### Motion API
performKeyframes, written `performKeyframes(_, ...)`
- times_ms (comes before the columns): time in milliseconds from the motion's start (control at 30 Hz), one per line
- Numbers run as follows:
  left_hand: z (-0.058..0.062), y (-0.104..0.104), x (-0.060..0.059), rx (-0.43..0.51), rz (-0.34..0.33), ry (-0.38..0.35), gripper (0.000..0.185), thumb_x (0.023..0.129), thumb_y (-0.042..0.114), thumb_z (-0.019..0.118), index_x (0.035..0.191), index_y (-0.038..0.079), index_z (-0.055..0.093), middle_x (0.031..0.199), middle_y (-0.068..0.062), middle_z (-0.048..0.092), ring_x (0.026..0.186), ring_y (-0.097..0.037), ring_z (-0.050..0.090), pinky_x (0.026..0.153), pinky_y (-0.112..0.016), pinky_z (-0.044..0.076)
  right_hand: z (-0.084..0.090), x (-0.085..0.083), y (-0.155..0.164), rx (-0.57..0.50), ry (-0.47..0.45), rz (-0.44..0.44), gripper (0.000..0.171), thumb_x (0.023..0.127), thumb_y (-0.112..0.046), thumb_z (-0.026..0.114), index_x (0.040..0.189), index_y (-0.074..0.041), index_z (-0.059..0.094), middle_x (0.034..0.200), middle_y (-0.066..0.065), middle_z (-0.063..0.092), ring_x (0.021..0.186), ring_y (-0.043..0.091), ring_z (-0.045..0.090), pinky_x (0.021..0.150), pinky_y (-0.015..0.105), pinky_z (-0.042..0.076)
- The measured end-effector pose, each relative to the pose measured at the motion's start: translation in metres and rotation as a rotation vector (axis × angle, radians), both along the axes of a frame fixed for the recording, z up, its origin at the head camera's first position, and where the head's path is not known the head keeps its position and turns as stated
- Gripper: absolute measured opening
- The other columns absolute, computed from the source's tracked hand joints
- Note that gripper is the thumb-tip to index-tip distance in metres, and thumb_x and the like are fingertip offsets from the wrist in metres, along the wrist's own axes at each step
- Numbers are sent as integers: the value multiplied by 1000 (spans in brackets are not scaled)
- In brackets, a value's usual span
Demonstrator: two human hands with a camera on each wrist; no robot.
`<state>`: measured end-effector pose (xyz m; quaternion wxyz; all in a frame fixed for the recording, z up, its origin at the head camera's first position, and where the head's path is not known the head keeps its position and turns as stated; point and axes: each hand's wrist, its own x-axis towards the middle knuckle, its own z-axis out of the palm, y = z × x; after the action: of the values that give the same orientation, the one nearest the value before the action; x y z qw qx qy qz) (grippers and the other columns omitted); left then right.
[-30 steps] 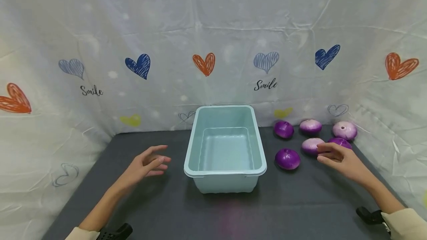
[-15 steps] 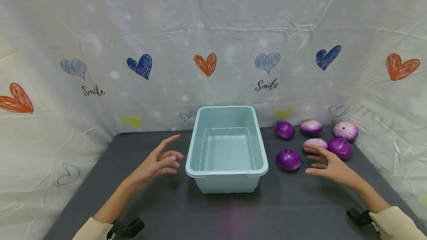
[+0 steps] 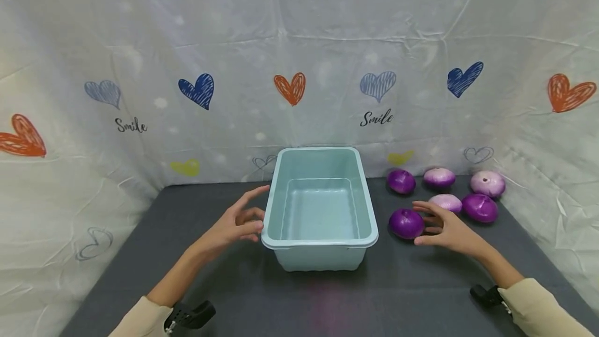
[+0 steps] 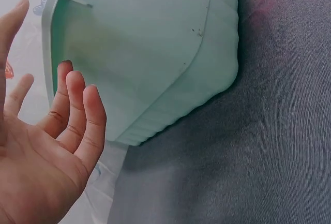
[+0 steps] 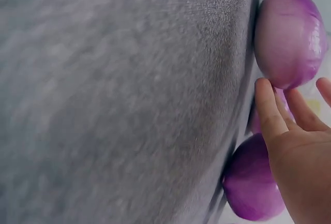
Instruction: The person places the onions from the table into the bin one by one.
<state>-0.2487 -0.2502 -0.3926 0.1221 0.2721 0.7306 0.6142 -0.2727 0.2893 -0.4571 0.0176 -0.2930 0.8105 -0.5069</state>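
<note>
**Right hand (image 3: pixel 446 229) at near onion (image 3: pixel 406 223); left hand (image 3: pixel 234 225) at bin (image 3: pixel 320 259)**

We find the near onion on the dark table (image 3: pixel 299 306), just right of the bin's front end. The right hand is released: its fingers and thumb are parted around the onion's right side. We cannot confirm firm contact. The left hand is likewise released, its fingers spaced and partly bent just outside the bin's left wall; we cannot tell whether any fingertip touches it.

The bin is pale blue-green and stands upright between the hands.

We count five more onions. A dark onion (image 3: pixel 401 181) lies behind the near one, with a pale onion (image 3: pixel 439 177) to its right and a whitish onion (image 3: pixel 487 183) at the far right. A pinkish onion (image 3: pixel 446 202), partly covered by the right hand, lies beside a deep-purple onion (image 3: pixel 480 208).

We note a pale cloth (image 3: pixel 323 56) printed with hearts behind the table.
</note>
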Motion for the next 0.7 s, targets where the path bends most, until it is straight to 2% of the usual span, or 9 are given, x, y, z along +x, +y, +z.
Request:
performKeyframes(233,-4,6,-2,-38,38,33,61,99,9,66,155,13,41,116,-25,58,95,-28,63,78,-49,55,-6,-3,-10,36,7,-19,68,86,-7,83,142,11,48,140,29,50,124,47,52,91,40,52)
performKeyframes(467,-1,11,-2,-67,62,52,59,99,12,68,153,15,46,117,-21,59,100,-32,62,82,-54,53,-4,0,-13,62,24,-58,61,86,-8,84,136,9,53,134,26,55,116,45,59,89,43,53)
performKeyframes(700,0,9,-1,-85,99,83,58,98,12,69,152,15,49,114,-19,60,97,-36,60,78,-51,53,0,1,-10,48,25,-66,59,87,-8,83,137,8,55,134,24,57,116,40,60,90,33,53)
